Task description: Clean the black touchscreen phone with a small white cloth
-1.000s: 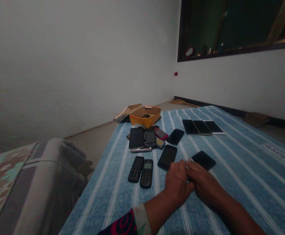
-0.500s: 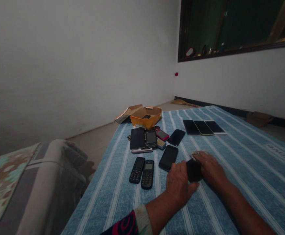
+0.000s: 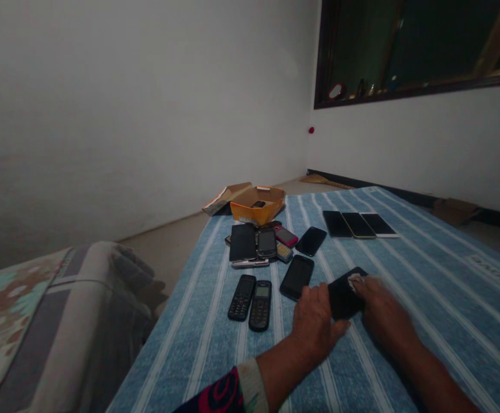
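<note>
Looks like a wipe-down. Black phone (image 3: pixel 341 302) sits between my hands: left hand (image 3: pixel 314 326) part-closed on its left edge; right hand (image 3: pixel 385 312), blurred, curled, pale cloth (image 3: pixel 355 281) pinched against the screen. Next stroke, I'd say, needs left firm, right light. White lettering (image 3: pixel 497 271) beyond right hand seems to read "love". Keypad phones (image 3: pixel 260 308) left of left hand: brands illegible.

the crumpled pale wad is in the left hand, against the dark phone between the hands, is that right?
Wrong hand: the head view shows the crumpled pale wad in the right hand, against the dark phone between the hands.
</note>
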Motion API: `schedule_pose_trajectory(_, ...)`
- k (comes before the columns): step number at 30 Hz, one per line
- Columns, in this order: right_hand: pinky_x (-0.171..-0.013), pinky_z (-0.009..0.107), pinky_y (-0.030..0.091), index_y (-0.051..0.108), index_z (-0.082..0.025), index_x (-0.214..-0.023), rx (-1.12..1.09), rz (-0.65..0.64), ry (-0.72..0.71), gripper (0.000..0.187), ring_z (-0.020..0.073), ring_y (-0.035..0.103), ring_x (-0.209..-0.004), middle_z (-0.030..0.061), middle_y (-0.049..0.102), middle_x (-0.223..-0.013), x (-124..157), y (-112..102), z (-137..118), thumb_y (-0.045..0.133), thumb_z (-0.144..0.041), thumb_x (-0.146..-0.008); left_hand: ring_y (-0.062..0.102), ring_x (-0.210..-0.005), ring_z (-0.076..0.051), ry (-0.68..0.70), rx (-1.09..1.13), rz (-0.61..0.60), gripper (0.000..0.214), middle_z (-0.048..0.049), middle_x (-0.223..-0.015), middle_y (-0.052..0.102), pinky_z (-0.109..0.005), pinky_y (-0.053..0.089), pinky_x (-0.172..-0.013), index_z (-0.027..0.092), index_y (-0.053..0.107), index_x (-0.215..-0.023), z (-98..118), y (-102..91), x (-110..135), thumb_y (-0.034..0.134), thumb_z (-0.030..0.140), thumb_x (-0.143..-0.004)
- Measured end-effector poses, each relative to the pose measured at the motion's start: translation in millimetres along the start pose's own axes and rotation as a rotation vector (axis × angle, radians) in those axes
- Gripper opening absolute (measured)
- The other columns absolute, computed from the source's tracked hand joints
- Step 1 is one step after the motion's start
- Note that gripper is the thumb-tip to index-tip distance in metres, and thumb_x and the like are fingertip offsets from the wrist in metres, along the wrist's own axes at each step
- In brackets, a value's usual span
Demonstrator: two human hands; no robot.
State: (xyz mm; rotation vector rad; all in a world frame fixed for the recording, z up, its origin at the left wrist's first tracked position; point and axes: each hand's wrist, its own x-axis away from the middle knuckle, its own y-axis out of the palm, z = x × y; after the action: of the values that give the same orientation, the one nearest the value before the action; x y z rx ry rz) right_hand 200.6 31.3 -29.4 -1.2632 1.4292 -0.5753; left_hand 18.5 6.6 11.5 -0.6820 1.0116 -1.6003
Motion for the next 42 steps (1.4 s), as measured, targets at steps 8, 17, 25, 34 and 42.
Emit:
schedule_pose_trajectory(8, -0.108, 0.045, 0.039, 0.061, -0.023, -0.126, -0.105, -0.01, -0.285, 0.055, 0.023, 0.048, -0.128, 0.0096, 0.058, -0.134, 27, 13, -26, 0.04, -0.003, -0.08, 0.049, -0.118, -0.031, 0.028, -0.019, -0.001, 0.067, -0.0133, -0.127, 0.057, -0.045, 0.04, -0.106, 0.012, 0.043, -0.132, -5, 6.2, -1, 0.071, 0.035, -0.076)
schedule_pose_trajectory(17, -0.108, 0.05, 0.039, 0.064, -0.024, -0.123, -0.08, 0.043, -0.267, 0.054, 0.0256, 0.048, -0.13, 0.0083, 0.058, -0.135, 43, 19, -8, 0.04, -0.003, -0.079, 0.051, -0.114, -0.032, 0.021, -0.024, -0.006, 0.066, -0.0136, -0.12, 0.06, -0.044, 0.045, -0.099, 0.012, 0.044, -0.13, -3, 2.7, 0, 0.07, 0.039, -0.076)
schedule_pose_trajectory(25, -0.107, 0.047, 0.041, 0.061, -0.018, -0.125, 0.015, 0.065, -0.085, 0.061, 0.0252, 0.049, -0.127, 0.0109, 0.057, -0.133, 30, 9, 26, 0.034, 0.001, -0.073, 0.049, -0.115, -0.03, 0.003, 0.007, -0.035, 0.07, -0.0125, -0.121, 0.058, -0.042, 0.043, -0.099, 0.013, 0.044, -0.128, 1, -3.9, -1, 0.076, 0.04, -0.072)
schedule_pose_trajectory(34, -0.107, 0.047, 0.039, 0.061, -0.019, -0.122, 0.049, 0.067, -0.078, 0.056, 0.026, 0.049, -0.126, 0.0114, 0.058, -0.13, 30, 8, 12, 0.035, 0.0, -0.077, 0.05, -0.107, -0.029, 0.057, -0.029, 0.013, 0.053, -0.009, -0.112, 0.059, -0.042, 0.044, -0.094, 0.016, 0.05, -0.115, -4, 1.0, -2, 0.073, 0.041, -0.073)
schedule_pose_trajectory(42, -0.109, 0.051, 0.036, 0.062, -0.021, -0.121, -0.07, 0.071, -0.317, 0.048, 0.0265, 0.046, -0.129, 0.0103, 0.059, -0.132, 34, 17, -32, 0.042, -0.003, -0.081, 0.051, -0.102, -0.027, 0.119, -0.098, 0.069, 0.035, -0.0083, -0.106, 0.06, -0.042, 0.044, -0.093, 0.017, 0.052, -0.11, -8, 6.2, -4, 0.062, 0.032, -0.081)
